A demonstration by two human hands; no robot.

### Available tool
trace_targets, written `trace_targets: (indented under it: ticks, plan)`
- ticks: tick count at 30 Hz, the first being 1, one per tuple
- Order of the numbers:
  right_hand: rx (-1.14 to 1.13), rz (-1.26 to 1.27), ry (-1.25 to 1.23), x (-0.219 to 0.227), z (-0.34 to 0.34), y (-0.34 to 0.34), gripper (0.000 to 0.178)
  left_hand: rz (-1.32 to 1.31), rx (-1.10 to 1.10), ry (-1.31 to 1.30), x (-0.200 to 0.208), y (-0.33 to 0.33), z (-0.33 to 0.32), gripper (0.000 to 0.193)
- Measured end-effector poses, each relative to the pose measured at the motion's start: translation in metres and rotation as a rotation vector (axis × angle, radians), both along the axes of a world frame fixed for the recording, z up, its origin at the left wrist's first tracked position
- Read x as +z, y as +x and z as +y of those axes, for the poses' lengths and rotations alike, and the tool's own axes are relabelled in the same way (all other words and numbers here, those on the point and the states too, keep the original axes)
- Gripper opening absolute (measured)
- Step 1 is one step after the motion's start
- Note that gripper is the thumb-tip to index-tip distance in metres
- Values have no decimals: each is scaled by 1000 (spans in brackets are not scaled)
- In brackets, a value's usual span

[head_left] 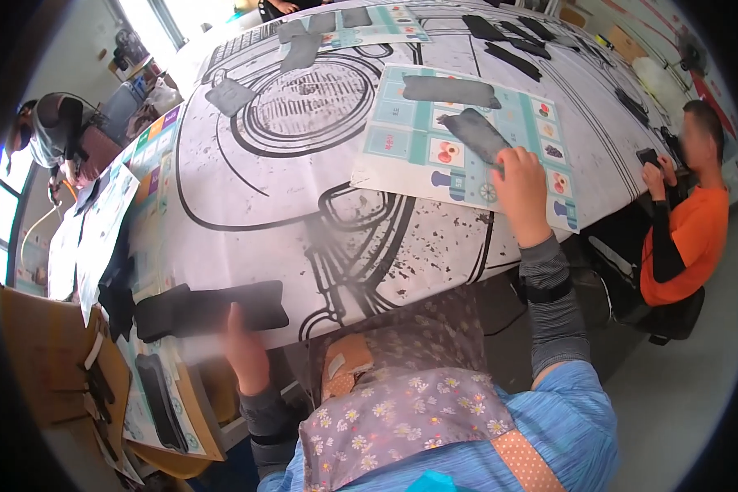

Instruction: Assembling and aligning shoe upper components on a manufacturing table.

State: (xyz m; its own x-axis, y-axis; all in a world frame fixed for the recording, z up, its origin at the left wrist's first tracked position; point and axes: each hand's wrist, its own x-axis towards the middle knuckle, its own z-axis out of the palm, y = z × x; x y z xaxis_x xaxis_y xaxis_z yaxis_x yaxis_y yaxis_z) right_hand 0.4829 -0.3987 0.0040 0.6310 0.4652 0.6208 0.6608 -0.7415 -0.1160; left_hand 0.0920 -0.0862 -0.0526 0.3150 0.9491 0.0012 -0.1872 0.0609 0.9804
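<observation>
Table (238, 254): white, centre
Right hand (523, 193): pinching grey strip (474, 135)
Left hand (244, 348): at black strip (193, 312), grip unclear
Room: person (690, 234), right

A white-clothed table (236, 193) bears picture sheets (375, 176) and dark flat pieces (512, 62).

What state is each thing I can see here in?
Left hand: blurred, at the black piece; grip unclear.
Black piece: extended, roughly flat.
Right hand: curled, at the grey piece's near end.
Grey piece: lying aslant on the printed sheet.
Printed sheet: flat, partly covered.
Tablecloth: spread out, dark-speckled.
</observation>
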Motion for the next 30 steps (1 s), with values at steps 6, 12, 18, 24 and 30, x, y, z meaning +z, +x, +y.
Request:
trace_targets:
  ticks: [6, 12, 18, 24, 30]
  plan:
    - [-65, -45, -76, -13, -12, 21, 12, 44, 25, 48, -12, -7, -5, 17]
    - [-35, 140, 237, 2, 6, 19, 14, 58, 0, 66, -4, -4, -8, 20]
    - [-90, 139, 781, -25, -5, 55, 14, 135, -30, 88, -11, -5, -3, 20]
    - [-109, -54, 649, -36, -3, 55, 10, 251, -666, 217, 39, 43, -35, 31]
    - [-131, -62, 529, -35, -6, 47, 9, 278, -1390, 599, 99, 224, -100, 33]
